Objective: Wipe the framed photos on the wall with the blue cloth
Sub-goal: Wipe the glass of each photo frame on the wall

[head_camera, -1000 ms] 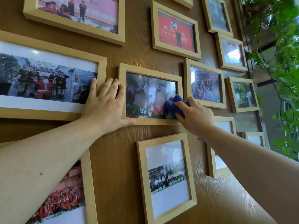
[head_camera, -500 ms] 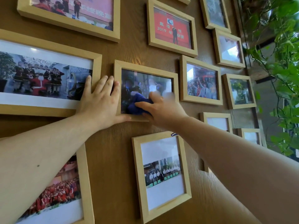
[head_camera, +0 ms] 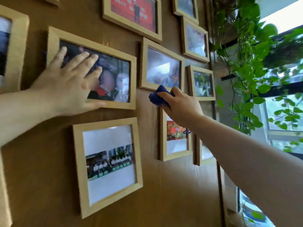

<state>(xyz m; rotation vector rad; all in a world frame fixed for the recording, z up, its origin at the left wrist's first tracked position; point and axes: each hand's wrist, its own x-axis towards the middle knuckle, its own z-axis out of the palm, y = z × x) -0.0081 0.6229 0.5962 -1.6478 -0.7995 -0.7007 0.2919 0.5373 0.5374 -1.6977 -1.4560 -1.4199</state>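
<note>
Several light wooden framed photos hang on a brown wood-grain wall [head_camera: 49, 161]. My left hand [head_camera: 68, 86] lies flat with spread fingers over the left part of a landscape framed photo [head_camera: 114, 76], its thumb along the lower frame edge. My right hand [head_camera: 180, 105] grips a bunched blue cloth [head_camera: 158, 96] against the wall, just below the bottom edge of the neighbouring framed photo [head_camera: 162, 68] and above a small portrait frame [head_camera: 175, 136]. A larger portrait frame [head_camera: 108, 163] hangs below the left hand.
More frames hang above: a red photo [head_camera: 133, 12] and smaller ones [head_camera: 196, 40] to the right, with another [head_camera: 203, 82] next to my right hand. Green trailing plants [head_camera: 249, 68] and a bright window [head_camera: 285, 112] stand at the wall's right end.
My right hand with the blue cloth has moved right, off the landscape photo, to the wall below the neighbouring frame. My left hand has slid onto that photo's glass. The view has shifted right.
</note>
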